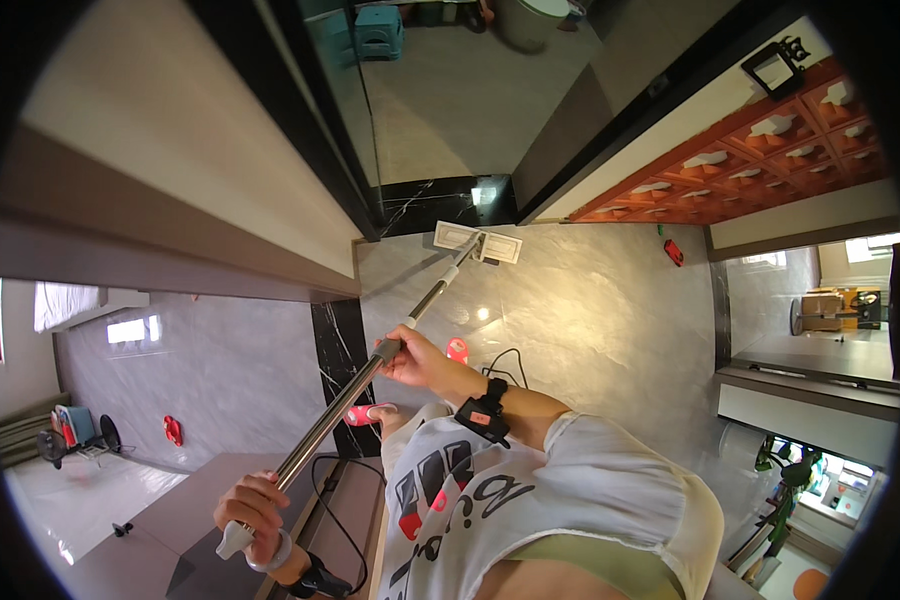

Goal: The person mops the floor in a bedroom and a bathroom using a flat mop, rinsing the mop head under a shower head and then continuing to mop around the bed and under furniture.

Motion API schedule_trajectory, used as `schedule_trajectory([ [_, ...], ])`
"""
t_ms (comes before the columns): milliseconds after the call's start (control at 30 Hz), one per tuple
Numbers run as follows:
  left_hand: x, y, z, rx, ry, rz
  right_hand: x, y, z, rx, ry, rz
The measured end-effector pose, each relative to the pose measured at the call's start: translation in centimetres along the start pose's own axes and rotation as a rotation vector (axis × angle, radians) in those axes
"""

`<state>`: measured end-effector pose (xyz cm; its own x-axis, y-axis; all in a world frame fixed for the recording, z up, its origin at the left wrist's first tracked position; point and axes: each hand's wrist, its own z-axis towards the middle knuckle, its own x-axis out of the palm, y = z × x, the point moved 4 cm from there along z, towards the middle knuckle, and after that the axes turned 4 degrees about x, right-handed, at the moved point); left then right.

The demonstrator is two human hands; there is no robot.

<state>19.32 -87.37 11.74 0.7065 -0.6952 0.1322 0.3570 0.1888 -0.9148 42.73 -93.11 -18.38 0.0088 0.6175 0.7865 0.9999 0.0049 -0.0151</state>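
A flat mop with a metal pole (345, 397) runs diagonally from the lower left towards the doorway. My left hand (253, 510) is closed around the pole near its pale grip end. Further along, my right hand (405, 356) holds the pole at a grey collar. The rectangular white mop head (478, 242) lies on the grey marble-look floor, just before the black threshold (450, 201). Its underside is hidden. Both wrists wear black straps, and the right one carries a small black device (484, 414). A pale bangle is around my left wrist.
My feet wear red slippers (457, 350). A dark cable (521, 367) trails beside me. On the floor are a red object (673, 253) at the right and red footwear (172, 430) at the left. Beyond the doorway stands a blue stool (379, 34). Walls border the doorway.
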Motion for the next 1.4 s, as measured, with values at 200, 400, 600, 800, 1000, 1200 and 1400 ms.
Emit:
schedule_trajectory([
  [200,6.2,3.5,0.4,-0.142,0.04,0.114,-5.2,3.8,2.4,0.186,-0.123,0.124],
  [400,7.9,10.6,-1.4,-0.368,0.19,0.323,-14.5,3.5,8.6,0.047,-0.298,0.215],
  [600,2.9,11.2,-5.9,-0.753,0.032,0.28,-13.3,-0.2,6.9,-0.028,-0.384,0.172],
  [800,3.2,13.3,-4.7,-0.824,0.063,0.258,-15.0,-2.1,4.1,-0.34,-0.285,-0.186],
  [1000,3.3,16.8,-4.5,-0.877,0.065,0.186,-15.7,0.9,1.9,0.171,-0.422,0.063],
  [1200,5.3,19.9,-2.8,-0.914,0.069,0.101,-17.0,10.5,6.5,-0.049,-0.547,-0.463],
  [1400,6.7,23.4,1.4,-0.943,0.073,0.038,-14.5,16.5,11.3,-0.131,-0.396,-0.383],
])
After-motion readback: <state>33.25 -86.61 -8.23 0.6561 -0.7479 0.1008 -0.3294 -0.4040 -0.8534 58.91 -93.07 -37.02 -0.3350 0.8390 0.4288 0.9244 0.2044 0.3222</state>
